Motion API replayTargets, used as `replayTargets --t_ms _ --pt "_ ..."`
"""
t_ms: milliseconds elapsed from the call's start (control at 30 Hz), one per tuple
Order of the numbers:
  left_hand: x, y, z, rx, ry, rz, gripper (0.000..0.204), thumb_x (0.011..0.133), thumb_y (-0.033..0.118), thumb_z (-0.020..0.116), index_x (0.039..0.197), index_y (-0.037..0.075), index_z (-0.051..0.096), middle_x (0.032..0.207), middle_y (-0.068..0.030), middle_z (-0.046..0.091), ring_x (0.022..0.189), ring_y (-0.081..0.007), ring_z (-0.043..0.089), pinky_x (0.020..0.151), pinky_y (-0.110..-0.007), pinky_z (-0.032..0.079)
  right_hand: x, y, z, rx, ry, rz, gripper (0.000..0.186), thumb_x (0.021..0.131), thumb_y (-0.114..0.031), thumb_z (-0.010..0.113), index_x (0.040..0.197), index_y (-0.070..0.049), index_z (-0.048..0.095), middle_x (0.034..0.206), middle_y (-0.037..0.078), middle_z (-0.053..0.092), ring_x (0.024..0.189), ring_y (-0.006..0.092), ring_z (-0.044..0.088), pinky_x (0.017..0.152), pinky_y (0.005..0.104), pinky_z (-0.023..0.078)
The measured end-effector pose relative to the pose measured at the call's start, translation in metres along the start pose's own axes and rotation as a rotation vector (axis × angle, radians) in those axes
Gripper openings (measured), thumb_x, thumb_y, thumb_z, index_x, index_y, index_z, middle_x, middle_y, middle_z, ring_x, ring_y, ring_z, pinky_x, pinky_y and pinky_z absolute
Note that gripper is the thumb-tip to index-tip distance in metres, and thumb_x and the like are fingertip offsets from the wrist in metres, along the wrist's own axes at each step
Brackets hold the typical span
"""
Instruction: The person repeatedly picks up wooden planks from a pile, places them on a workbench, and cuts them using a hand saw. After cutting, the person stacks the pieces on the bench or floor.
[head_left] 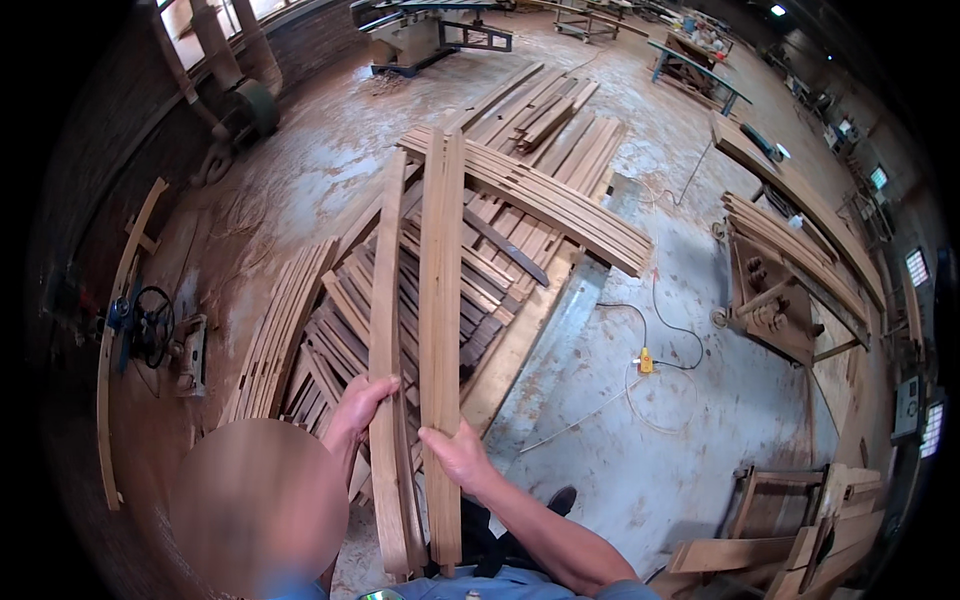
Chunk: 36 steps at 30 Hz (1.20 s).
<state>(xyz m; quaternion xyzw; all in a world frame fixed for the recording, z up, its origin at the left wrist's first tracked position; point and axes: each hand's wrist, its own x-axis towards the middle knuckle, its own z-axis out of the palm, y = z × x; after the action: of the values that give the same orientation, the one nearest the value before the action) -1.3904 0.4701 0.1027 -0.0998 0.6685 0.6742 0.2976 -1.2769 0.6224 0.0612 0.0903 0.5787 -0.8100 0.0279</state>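
One long pale board (386,300) is held by the left hand (362,405) in the middle of the frame. Just to its right, a second board (441,300) is held by the right hand (460,455). The wood is pressed by each thumb; the other fingers are hidden, so how far they are bent cannot be told. Under both, a big wood pile (480,290) is seen. A yellow box (646,361) is seen right of center.

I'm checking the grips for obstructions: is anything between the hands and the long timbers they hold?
Nothing visible does: the left hand rests directly against the left timber, and the right hand directly against the right timber.
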Motion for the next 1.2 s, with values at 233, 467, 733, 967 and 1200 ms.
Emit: replayTargets --t_ms 233,467,733,967,1200 --pt "-0.014 0.001 0.082 0.070 0.018 0.164 0.026 0.081 0.026 0.068 0.093 0.004 0.060 0.077 -0.0003 0.058 0.068 -0.0099 0.055 0.061 -0.026 0.045 -0.035 -0.077 -0.070 -0.402 0.130 0.022 0.077 0.079 -0.023 0.072 0.139 0.005 0.032 0.125 0.022 0.054 0.119 0.0306 0.052 0.101 0.0365 0.041" --pt "-0.038 0.008 0.275 -0.118 0.022 0.521 0.047 0.075 0.030 0.072 0.108 -0.001 0.059 0.094 -0.0061 0.064 0.083 -0.0140 0.060 0.075 -0.029 0.049 -0.094 -0.117 -0.200 -0.678 0.292 -0.301 0.080 0.075 -0.032 0.076 0.136 0.004 0.040 0.113 0.023 0.057 0.103 0.0377 0.057 0.086 0.0431 0.049" --pt "-0.015 -0.038 0.452 -0.008 -0.162 0.413 0.051 0.073 0.024 0.068 0.116 0.000 0.054 0.101 -0.0050 0.062 0.084 -0.0137 0.059 0.072 -0.028 0.049 -0.164 -0.171 -0.360 -0.847 0.469 -0.486 0.067 0.078 -0.023 0.069 0.133 0.006 0.042 0.111 0.025 0.054 0.097 0.0407 0.056 0.082 0.0445 0.048" --pt "0.014 -0.041 0.583 0.033 -0.307 0.441 0.044 0.071 0.010 0.061 0.113 -0.002 0.054 0.099 -0.0080 0.062 0.085 -0.0167 0.059 0.072 -0.030 0.051 -0.191 -0.196 -0.460 -0.880 0.682 -0.551 0.062 0.079 -0.021 0.069 0.130 0.006 0.045 0.108 0.025 0.054 0.095 0.0407 0.056 0.079 0.0439 0.049" --pt "0.040 -0.022 0.692 -0.089 -0.588 0.486 0.090 0.059 0.056 0.085 0.120 0.000 0.049 0.106 -0.0050 0.061 0.096 -0.0166 0.061 0.080 -0.030 0.051 -0.193 -0.231 -0.553 -0.850 0.829 -0.542 0.063 0.081 -0.024 0.069 0.132 0.002 0.043 0.113 0.021 0.052 0.104 0.0358 0.054 0.088 0.0417 0.046"
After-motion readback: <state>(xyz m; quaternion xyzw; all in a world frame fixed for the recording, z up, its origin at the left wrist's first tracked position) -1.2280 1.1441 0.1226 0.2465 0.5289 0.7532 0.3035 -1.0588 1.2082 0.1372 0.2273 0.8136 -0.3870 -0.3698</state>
